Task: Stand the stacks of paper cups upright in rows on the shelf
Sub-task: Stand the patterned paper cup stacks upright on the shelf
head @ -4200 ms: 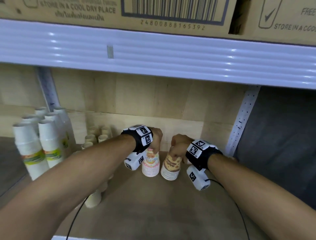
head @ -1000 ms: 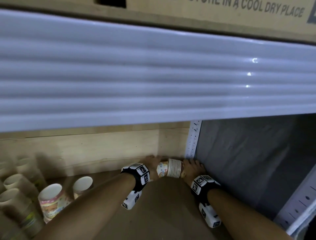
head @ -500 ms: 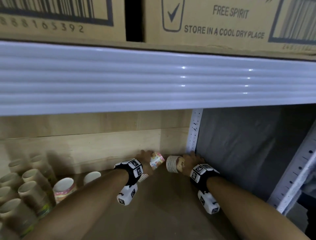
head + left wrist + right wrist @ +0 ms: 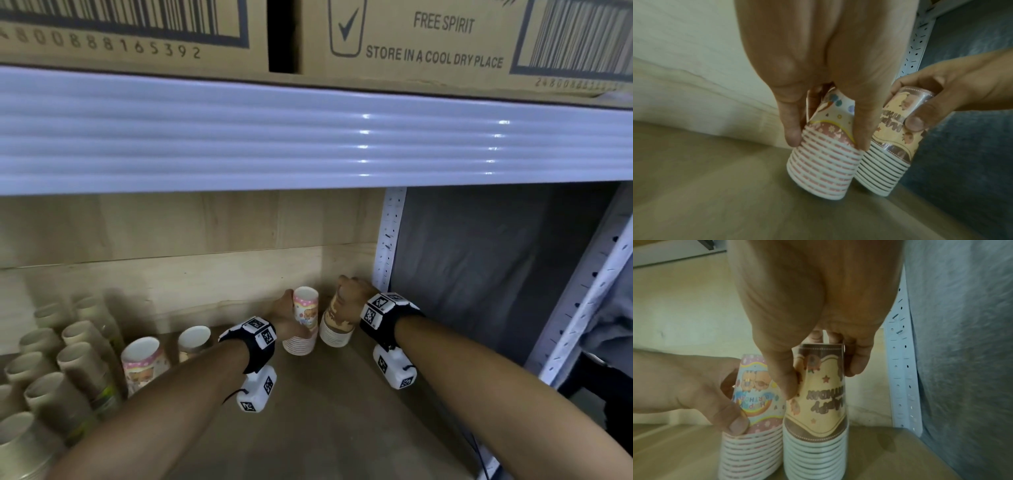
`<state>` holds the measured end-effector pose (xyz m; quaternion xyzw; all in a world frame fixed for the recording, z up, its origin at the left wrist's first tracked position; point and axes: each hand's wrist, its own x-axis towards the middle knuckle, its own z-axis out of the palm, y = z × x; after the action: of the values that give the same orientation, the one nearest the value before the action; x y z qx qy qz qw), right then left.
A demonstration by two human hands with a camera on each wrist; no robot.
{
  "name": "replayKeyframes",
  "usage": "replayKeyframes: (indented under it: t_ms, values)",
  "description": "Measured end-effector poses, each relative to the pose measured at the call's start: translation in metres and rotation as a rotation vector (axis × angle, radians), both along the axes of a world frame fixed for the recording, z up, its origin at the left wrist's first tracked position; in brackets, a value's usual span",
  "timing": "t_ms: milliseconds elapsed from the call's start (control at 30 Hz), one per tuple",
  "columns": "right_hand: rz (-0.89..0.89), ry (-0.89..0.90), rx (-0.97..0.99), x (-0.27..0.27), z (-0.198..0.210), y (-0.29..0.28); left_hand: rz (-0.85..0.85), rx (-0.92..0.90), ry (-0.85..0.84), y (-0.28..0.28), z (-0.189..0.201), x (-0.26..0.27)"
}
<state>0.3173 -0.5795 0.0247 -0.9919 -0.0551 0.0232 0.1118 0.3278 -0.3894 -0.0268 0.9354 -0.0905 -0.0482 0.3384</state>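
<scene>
Two stacks of paper cups stand rim-down, side by side, in the shelf's back right corner. My left hand (image 4: 291, 320) grips the pink stack (image 4: 303, 325), thumb and fingers round its printed top cup (image 4: 830, 134). My right hand (image 4: 347, 294) holds the brown-and-cream stack (image 4: 337, 325) from above, fingers curled over its top (image 4: 824, 386). In the right wrist view the pink stack (image 4: 756, 426) stands just left of the brown one. Both stacks touch the wooden shelf board (image 4: 325, 411).
Two more stacks, one pink (image 4: 142, 359) and one cream (image 4: 193, 339), stand left of my left arm. Several white-and-green stacks (image 4: 68, 370) fill the far left. A white perforated upright (image 4: 388, 240) and grey cloth (image 4: 479, 274) close the right side. The upper shelf edge (image 4: 308, 137) hangs overhead.
Both stacks were tilted on their sides half a second ago; now they stand upright, rims down, side by side. My hands have stayed on them.
</scene>
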Motion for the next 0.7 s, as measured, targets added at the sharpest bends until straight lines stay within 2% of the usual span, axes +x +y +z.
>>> replayKeyframes:
  t_ms: [100,267,433,600,700]
  values:
    - [0.035,0.057,0.032,-0.004,-0.003,0.005,0.028,-0.008,0.024,0.002,-0.007,-0.002]
    - [0.038,0.089,0.09,-0.008,-0.009,0.011,0.026,0.002,0.042,0.011,-0.042,0.016]
    - [0.044,0.088,0.076,-0.01,-0.003,0.007,0.008,-0.028,0.031,0.008,-0.002,-0.016]
    - [0.001,0.074,0.026,-0.01,0.011,0.011,0.001,-0.089,0.014,0.004,0.03,-0.021]
    - [-0.022,0.042,-0.003,-0.009,0.014,0.014,0.007,-0.049,-0.027,0.0,0.047,-0.02]
